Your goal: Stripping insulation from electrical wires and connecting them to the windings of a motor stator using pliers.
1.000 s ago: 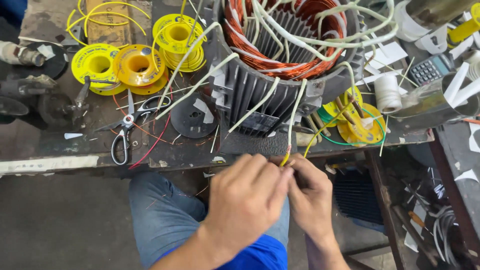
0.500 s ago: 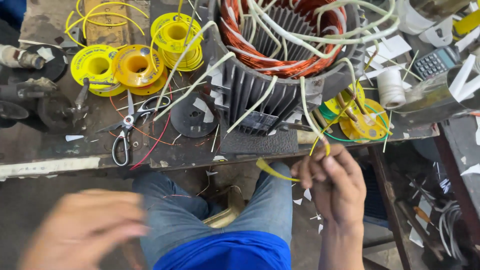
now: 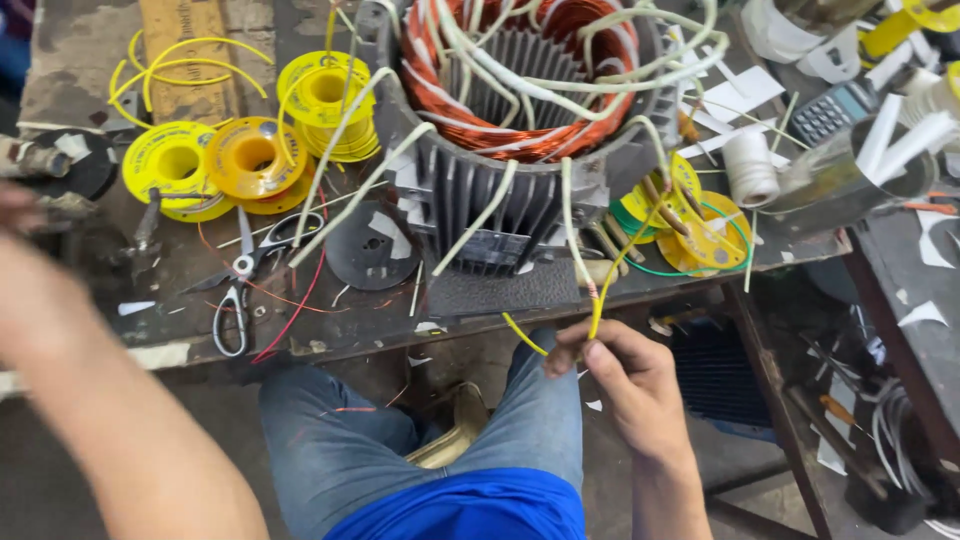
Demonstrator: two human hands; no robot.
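Note:
A large motor stator (image 3: 500, 215) with copper windings and several white-sleeved leads stands on the workbench (image 3: 330, 335). My right hand (image 3: 625, 385) is below the bench's front edge. Its fingertips pinch a yellow-sleeved wire (image 3: 612, 275) that hangs from the stator. A short yellow sleeve end (image 3: 524, 335) sticks out to the left of the fingers. My left hand (image 3: 18, 210) is a blur at the far left edge over the bench, near a dark metal part, with its forearm crossing the lower left. Whether it holds anything is unclear.
Scissors (image 3: 238, 290), a black disc (image 3: 370, 250) and three yellow spools (image 3: 250, 155) lie left of the stator. To the right are more yellow reels (image 3: 710, 235), a white thread spool (image 3: 750, 165), a calculator (image 3: 835, 110) and a metal cup of white strips (image 3: 850, 185). My knees in jeans are under the bench.
My left hand has let go of the wire and swung left and up to the bench's left edge. My right hand keeps hold of the yellow-sleeved wire, almost in place.

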